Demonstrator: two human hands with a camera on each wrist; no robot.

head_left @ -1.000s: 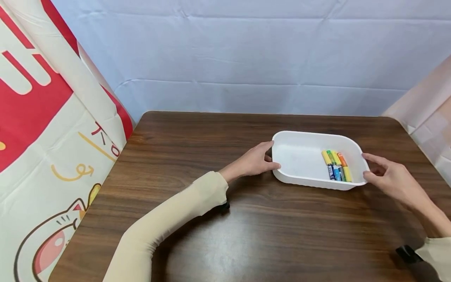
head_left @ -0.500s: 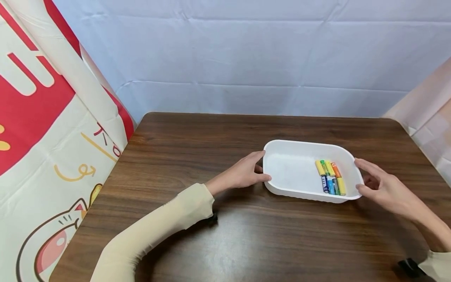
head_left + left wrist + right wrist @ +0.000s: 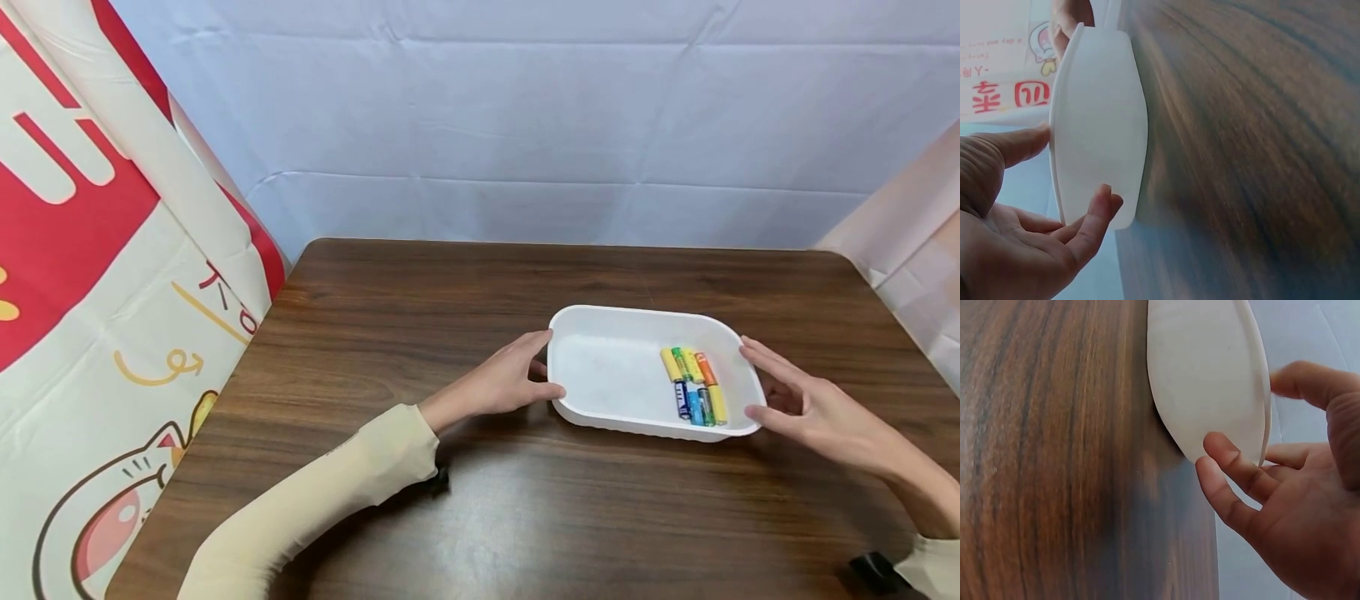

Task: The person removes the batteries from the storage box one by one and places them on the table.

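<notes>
Both hands hold a white plastic tray (image 3: pixel 607 375) with rounded corners, right of the table's middle in the head view. The left hand (image 3: pixel 498 379) grips its left end, with the thumb on the rim and fingers against the outer wall (image 3: pixel 1100 112). At the opposite end, the right hand (image 3: pixel 825 417) holds the rim the same way, its fingertips (image 3: pixel 1219 447) on the outer wall. Several small batteries (image 3: pixel 696 404), yellow, green, orange and blue, lie side by side in two rows toward the tray's right end. The tray sits level, at or very near the tabletop.
A dark wood-grain table (image 3: pixel 420 292) spreads under the hands, its far edge meeting a pale hanging cloth (image 3: pixel 480 117). To the left hangs a printed red and white cloth (image 3: pixel 67 275). Black straps (image 3: pixel 873 573) show at the sleeves.
Both hands have brought the tray toward the person and to the left, with the batteries in it. Its movement is smaller over the last half second. The batteries keep their arrangement.
</notes>
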